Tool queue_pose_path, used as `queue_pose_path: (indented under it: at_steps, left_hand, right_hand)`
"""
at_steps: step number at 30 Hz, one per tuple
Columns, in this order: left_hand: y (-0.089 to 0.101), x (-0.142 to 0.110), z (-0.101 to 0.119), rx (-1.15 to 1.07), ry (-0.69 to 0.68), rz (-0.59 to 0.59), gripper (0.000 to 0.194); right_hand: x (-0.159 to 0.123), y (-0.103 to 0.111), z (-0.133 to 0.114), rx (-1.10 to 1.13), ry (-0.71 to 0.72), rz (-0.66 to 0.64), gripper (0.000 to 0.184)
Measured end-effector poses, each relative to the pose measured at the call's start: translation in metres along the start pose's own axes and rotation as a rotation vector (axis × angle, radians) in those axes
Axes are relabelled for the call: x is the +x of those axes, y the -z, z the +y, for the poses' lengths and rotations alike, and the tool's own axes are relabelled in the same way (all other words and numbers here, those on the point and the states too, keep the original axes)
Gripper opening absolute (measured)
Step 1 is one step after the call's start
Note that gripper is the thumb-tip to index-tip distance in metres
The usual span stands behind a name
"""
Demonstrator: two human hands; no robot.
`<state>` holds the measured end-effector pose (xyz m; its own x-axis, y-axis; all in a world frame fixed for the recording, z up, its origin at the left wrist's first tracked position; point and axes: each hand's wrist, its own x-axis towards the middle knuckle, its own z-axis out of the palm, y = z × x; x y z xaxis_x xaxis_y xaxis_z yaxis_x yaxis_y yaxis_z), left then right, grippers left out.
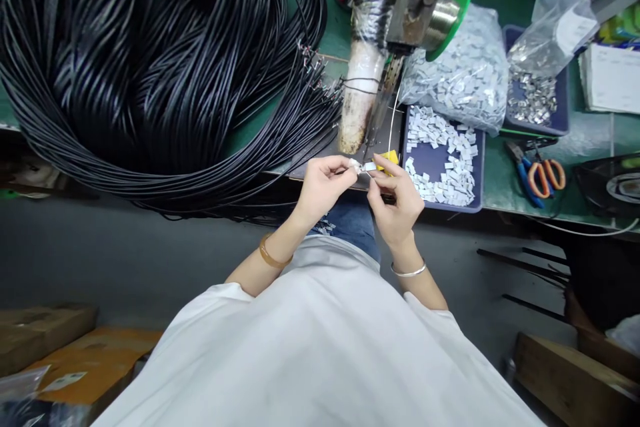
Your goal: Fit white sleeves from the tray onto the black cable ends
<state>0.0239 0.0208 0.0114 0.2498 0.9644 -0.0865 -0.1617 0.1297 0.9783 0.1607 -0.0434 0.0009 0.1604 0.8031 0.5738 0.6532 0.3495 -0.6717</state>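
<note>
Both hands meet at the bench's front edge, above my lap. My left hand [327,183] is closed in a pinch, with white material at its fingertips; what it grips is mostly hidden. Opposite it, my right hand [399,200] pinches with thumb and fingers around a small white flat piece [369,166]. A yellow block [388,160] lies just behind the right fingers. Right of that hand sits a blue tray [433,159] holding many small white pieces [463,173] like the one between my fingers. A thin white strand [394,121] runs down toward the yellow block.
Thick coils of black cable [165,80] cover the left bench, their stripped ends [320,77] pointing at the middle. A taped stand [357,93] carries a solder spool [449,23]. Rightward are a bag of white pieces [457,67], a metal-parts tray [560,107], pliers [527,177] and orange-handled scissors [547,178].
</note>
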Motion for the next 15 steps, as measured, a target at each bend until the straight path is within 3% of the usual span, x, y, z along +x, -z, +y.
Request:
queue_pose_path:
  at_steps: [5, 11, 15]
  left_hand:
    - [-0.001, 0.000, -0.001, 0.051, -0.045, 0.030, 0.012]
    - [-0.002, -0.002, -0.001, 0.069, -0.080, 0.053, 0.014]
    - [0.001, -0.001, -0.001, 0.079, -0.054, 0.002, 0.010]
  right_hand:
    - [0.007, 0.000, -0.004, 0.042, -0.083, -0.041, 0.005]
    - [0.012, 0.002, -0.007, -0.028, 0.012, -0.033, 0.008]
    - [0.010, 0.002, -0.004, -0.063, 0.047, -0.024, 0.008]
